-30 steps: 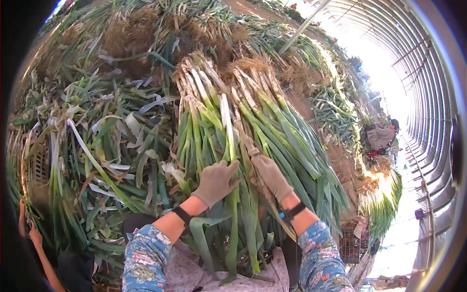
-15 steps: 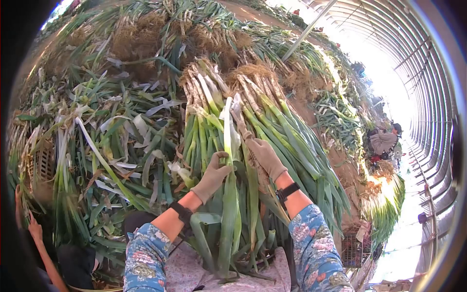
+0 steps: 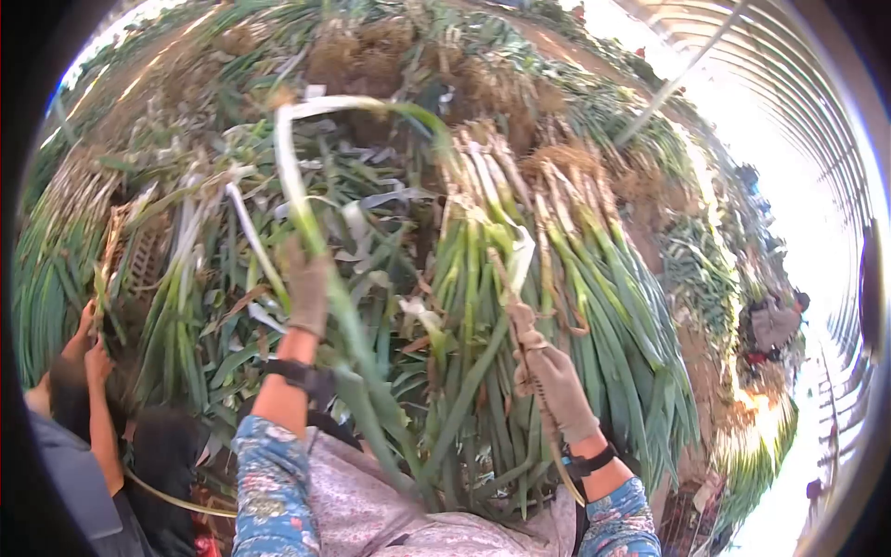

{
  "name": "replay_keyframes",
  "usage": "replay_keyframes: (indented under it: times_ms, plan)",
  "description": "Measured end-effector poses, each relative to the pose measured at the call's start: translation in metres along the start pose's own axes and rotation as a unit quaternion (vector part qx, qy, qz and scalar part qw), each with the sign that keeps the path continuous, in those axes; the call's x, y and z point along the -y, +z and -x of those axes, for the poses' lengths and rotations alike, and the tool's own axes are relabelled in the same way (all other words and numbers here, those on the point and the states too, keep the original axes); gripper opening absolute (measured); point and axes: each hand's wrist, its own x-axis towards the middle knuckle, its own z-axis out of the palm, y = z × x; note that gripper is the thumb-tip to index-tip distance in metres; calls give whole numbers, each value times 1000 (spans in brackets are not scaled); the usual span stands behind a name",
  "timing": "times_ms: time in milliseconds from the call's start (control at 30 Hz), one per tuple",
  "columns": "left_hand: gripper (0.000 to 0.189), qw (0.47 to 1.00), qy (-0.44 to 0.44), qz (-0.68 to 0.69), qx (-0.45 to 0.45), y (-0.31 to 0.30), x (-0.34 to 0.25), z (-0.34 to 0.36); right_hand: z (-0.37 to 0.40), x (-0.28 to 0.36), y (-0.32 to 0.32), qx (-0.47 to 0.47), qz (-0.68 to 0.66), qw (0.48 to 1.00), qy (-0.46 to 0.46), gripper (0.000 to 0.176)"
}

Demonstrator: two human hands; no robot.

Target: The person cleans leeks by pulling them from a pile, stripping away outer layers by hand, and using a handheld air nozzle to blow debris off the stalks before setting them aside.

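My gloved left hand (image 3: 309, 288), blurred by motion, is closed around a long green onion (image 3: 295, 181) on the left. The onion's white end points up, and a pale strip (image 3: 362, 104) arcs from its top to the right. Its green leaves hang down toward my lap. My gloved right hand (image 3: 557, 376) is closed on a long thin brown strip (image 3: 538, 395) that runs down to a yellowish end near my wrist; I cannot tell what it is. Beside that hand lie two bunches of green onions (image 3: 483, 190) (image 3: 594, 213), roots away from me.
Loose stripped leaves (image 3: 371, 232) cover the ground ahead and left. A co-worker's hands (image 3: 93, 343) are among onions at far left, near a plastic crate (image 3: 148, 251). A yellowish hose (image 3: 176, 504) curves at lower left. Another person (image 3: 773, 323) sits at right.
My left hand has swung left with the green onion, away from the bunches. My right hand has moved down, still on the brown strip. The view has turned left.
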Motion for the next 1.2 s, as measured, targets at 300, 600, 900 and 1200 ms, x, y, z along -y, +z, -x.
replay_keyframes:
  times_ms: [300, 600, 900, 1200]
  plan:
    - [39, 941, 182, -204, 200, 114, -34, 29, 32, -39, -53, -25, -162, 978, 126, 41]
    - [47, 852, 243, -438, 150, 331, -52, 32, 60, -48, -99, -28, -150, 982, 110, 38]
    - [42, 864, 145, -364, 316, 295, -55, 31, 52, -53, -120, -32, -246, 962, 116, 33]
    - [72, 916, -75, -326, 222, 373, -73, 26, 76, -45, -121, -8, -244, 968, 52, 36]
